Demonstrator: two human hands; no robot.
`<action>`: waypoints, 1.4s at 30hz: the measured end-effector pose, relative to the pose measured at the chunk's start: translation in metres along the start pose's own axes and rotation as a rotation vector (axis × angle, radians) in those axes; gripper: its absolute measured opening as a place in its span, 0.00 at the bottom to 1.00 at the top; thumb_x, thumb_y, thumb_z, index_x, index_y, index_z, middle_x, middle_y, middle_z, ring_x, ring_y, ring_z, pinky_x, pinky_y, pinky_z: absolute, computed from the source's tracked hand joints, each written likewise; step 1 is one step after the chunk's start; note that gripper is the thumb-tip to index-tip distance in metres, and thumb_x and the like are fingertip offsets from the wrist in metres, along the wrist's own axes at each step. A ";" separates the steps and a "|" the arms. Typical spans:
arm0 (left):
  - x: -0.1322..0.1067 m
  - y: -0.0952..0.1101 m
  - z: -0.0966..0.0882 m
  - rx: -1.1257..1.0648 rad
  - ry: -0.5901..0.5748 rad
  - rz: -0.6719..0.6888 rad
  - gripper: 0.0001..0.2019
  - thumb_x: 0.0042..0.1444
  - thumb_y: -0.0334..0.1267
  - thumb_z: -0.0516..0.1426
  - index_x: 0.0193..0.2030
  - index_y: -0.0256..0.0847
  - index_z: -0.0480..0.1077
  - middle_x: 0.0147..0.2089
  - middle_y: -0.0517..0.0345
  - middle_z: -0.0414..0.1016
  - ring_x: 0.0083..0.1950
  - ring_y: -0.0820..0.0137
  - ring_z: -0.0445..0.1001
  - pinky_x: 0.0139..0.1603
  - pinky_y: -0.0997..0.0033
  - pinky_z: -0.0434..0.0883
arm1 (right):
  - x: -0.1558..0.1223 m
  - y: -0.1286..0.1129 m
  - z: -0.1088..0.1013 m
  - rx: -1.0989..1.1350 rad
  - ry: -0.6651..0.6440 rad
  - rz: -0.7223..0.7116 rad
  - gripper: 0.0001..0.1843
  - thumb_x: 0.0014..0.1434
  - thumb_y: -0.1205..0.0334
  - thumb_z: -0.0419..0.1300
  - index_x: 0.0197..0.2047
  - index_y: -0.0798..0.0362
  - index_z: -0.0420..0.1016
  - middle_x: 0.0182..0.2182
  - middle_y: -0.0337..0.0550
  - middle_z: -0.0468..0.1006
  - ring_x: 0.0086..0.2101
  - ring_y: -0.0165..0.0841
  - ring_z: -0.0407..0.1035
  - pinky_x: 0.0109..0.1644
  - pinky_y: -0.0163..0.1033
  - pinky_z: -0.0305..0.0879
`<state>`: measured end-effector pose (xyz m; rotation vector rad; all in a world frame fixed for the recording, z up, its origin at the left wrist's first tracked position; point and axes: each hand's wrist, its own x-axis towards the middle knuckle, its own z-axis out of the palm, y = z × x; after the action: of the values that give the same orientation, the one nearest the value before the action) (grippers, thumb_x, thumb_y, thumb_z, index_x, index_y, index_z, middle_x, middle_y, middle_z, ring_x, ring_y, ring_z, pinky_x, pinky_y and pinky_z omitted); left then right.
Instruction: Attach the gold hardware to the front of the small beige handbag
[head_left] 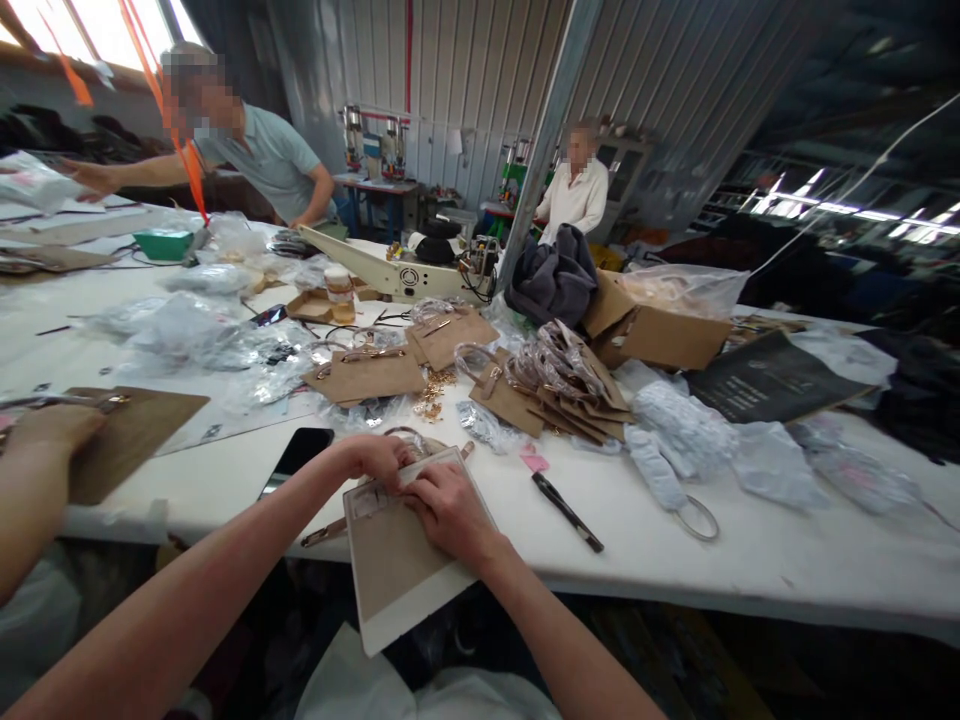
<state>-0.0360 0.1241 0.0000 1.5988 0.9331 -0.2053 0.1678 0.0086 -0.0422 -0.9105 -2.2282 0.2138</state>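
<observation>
At 6 o'clock, worktop (pixel 652 545) edge: beige panel (pixel 390 572), clamped at top by left hand (pixel 384 460) | touched by right hand (pixel 450 508), closure unclear | apparently working top edge; needs steadying

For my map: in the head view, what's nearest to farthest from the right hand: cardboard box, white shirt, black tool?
1. Black tool, on the table beside the right hand.
2. Cardboard box, farther back, right.
3. White shirt, behind the table.

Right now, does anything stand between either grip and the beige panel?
Nothing visible does: the right grip lies on the beige panel and the left grip is at its far edge. The black tool lies apart, to the right.
</observation>
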 end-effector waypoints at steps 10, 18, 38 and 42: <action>0.002 -0.008 -0.005 0.012 -0.025 -0.019 0.18 0.32 0.36 0.64 0.36 0.40 0.79 0.40 0.54 0.84 0.42 0.59 0.80 0.39 0.68 0.76 | 0.009 0.135 -0.119 -0.491 -0.129 0.481 0.16 0.77 0.70 0.56 0.52 0.51 0.87 0.48 0.47 0.78 0.46 0.38 0.75 0.49 0.38 0.70; -0.001 -0.010 -0.001 0.020 -0.012 0.007 0.20 0.34 0.36 0.63 0.39 0.40 0.79 0.40 0.55 0.84 0.44 0.58 0.81 0.42 0.67 0.77 | -0.004 0.158 -0.101 -0.617 -0.357 0.448 0.16 0.73 0.72 0.59 0.50 0.47 0.88 0.46 0.50 0.76 0.45 0.41 0.71 0.46 0.39 0.66; -0.001 -0.009 -0.001 0.045 -0.015 -0.009 0.23 0.35 0.37 0.66 0.44 0.40 0.81 0.40 0.57 0.83 0.42 0.61 0.78 0.39 0.69 0.74 | 0.031 0.021 -0.076 0.328 -0.115 0.264 0.05 0.69 0.62 0.67 0.43 0.48 0.87 0.38 0.42 0.86 0.37 0.39 0.78 0.42 0.40 0.72; -0.006 -0.001 0.000 0.105 0.033 0.001 0.17 0.36 0.36 0.67 0.37 0.40 0.78 0.31 0.63 0.76 0.34 0.66 0.71 0.32 0.72 0.67 | 0.039 0.007 -0.047 0.289 -0.287 0.163 0.13 0.67 0.75 0.63 0.43 0.49 0.85 0.41 0.40 0.84 0.41 0.38 0.77 0.48 0.40 0.70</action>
<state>-0.0405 0.1210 0.0023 1.7041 0.9606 -0.2311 0.1832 0.0348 0.0112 -0.9471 -2.2981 0.7648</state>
